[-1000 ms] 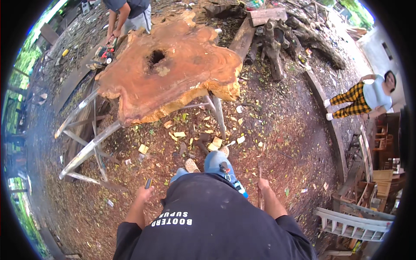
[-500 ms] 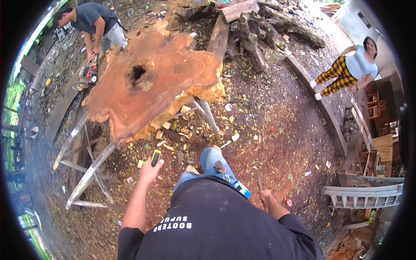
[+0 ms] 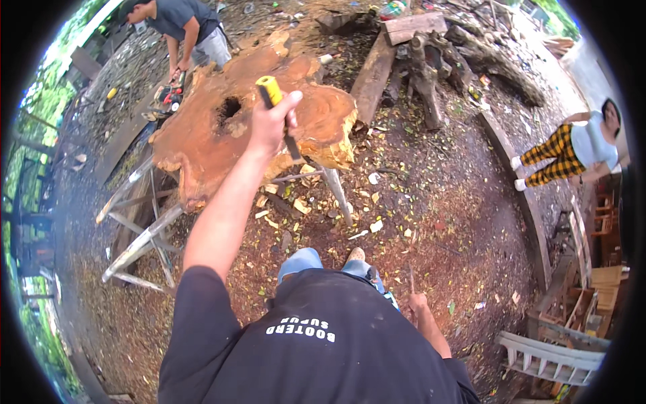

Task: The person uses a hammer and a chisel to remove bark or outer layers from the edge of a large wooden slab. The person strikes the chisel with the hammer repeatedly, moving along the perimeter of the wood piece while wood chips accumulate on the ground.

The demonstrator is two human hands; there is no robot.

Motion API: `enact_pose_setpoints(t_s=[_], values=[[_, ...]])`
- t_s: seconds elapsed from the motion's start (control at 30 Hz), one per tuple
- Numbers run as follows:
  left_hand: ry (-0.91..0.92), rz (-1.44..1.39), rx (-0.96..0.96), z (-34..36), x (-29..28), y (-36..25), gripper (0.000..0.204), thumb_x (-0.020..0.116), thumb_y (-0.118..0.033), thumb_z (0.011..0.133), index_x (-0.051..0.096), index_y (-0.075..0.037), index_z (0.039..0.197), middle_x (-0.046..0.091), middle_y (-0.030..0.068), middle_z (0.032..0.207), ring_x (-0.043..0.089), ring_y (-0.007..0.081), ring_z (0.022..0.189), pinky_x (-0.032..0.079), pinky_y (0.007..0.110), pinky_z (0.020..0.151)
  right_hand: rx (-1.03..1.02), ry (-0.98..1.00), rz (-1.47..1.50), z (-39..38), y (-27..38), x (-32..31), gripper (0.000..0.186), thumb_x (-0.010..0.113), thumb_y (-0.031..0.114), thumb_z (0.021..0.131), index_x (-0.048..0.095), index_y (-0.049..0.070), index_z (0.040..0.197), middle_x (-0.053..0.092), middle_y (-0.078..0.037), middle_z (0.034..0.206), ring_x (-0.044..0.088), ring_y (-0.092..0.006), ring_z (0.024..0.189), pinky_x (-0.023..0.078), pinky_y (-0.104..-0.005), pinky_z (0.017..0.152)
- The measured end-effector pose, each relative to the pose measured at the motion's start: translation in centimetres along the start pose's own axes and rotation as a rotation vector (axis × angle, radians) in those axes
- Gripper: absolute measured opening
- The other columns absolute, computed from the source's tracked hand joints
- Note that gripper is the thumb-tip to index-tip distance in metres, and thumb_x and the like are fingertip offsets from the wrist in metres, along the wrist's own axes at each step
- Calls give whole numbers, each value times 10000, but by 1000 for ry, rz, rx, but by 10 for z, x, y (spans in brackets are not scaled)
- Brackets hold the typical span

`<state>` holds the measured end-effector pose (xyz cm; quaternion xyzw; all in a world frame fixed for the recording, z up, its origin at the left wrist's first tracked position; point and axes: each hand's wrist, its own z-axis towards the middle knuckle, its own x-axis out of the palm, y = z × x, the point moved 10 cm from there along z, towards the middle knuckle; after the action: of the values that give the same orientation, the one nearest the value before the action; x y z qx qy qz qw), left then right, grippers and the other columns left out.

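Observation:
My left hand is raised and wrapped round the yellow-and-black handle of a chisel. The chisel's dark blade points down out of my fist, in front of the right edge of a thick wooden slab. The slab is reddish-brown with a wavy outline, pale rough sides and a dark hole; it rests on trestle legs. Whether the blade touches the wood I cannot tell. Low at my right side, my right hand is closed round a thin brownish stick-like handle; its far end is not clear.
Beyond the slab's left end a person bends over a red power tool. Another person stands at the right by a long beam. Logs lie at the back. Wood chips litter the ground; a pale ladder-like frame is lower right.
My left hand has risen from low beside the trestle to the slab's right edge, carrying the chisel. I have come closer to the slab, and the view has turned leftward.

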<state>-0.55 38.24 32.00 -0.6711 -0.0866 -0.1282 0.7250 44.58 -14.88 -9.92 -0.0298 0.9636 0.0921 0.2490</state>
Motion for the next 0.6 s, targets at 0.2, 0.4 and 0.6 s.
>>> enact_pose_setpoints(t_s=[0.2, 0.4, 0.6], values=[[-91, -81, 3, 43, 5, 38, 154, 723, -143, 806, 593, -80, 755, 541, -13, 597, 503, 94, 478, 415, 254, 454, -91, -32, 143, -11, 29, -24, 188, 564, 89, 848, 604, -8, 692, 530, -99, 585, 520, -222, 435, 424, -397, 378], [52, -191, -26, 55, 27, 51, 155, 709, -112, 774, 564, -79, 729, 527, -3, 555, 493, 101, 438, 404, 264, 432, -62, -76, 221, -32, 13, -12, 168, 565, 90, 828, 606, 0, 693, 531, -106, 581, 524, -243, 440, 416, -403, 379], [139, -209, -29, 56, 41, 68, 136, 701, -117, 776, 580, -69, 737, 535, -3, 544, 492, 90, 425, 378, 247, 405, 52, -45, 156, -58, -18, 24, 155, 616, 108, 824, 597, 23, 695, 505, -60, 529, 492, -198, 419, 399, -362, 392]])
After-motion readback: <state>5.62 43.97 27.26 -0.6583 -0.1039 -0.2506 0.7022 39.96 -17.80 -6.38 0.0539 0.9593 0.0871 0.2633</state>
